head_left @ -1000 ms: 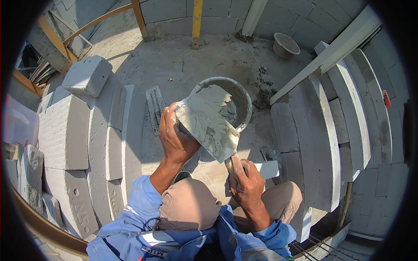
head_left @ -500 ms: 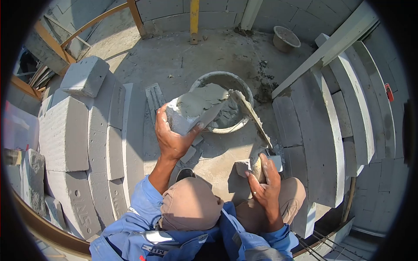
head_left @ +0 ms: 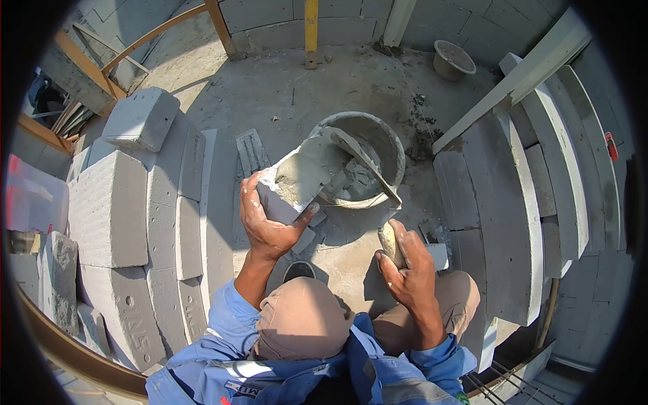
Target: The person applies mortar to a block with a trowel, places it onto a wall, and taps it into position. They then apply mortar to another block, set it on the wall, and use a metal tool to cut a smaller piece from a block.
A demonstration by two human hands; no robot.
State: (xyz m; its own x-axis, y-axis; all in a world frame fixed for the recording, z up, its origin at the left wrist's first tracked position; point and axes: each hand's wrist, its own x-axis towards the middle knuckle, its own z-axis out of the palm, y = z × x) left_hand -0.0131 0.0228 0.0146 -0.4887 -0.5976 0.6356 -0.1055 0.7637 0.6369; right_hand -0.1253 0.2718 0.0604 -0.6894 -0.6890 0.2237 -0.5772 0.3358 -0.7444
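Block, mortar-topped, is held left of the bucket; fingers of the left hand clasp it. Right hand grips the trowel handle; the blade has shifted leftward across the bucket.

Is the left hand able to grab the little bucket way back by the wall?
Probably not: the left hand is holding a block, and the little bucket looks too far back.

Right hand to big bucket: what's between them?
The trowel, gripped in the right hand and reaching over the big bucket; head view shows it.
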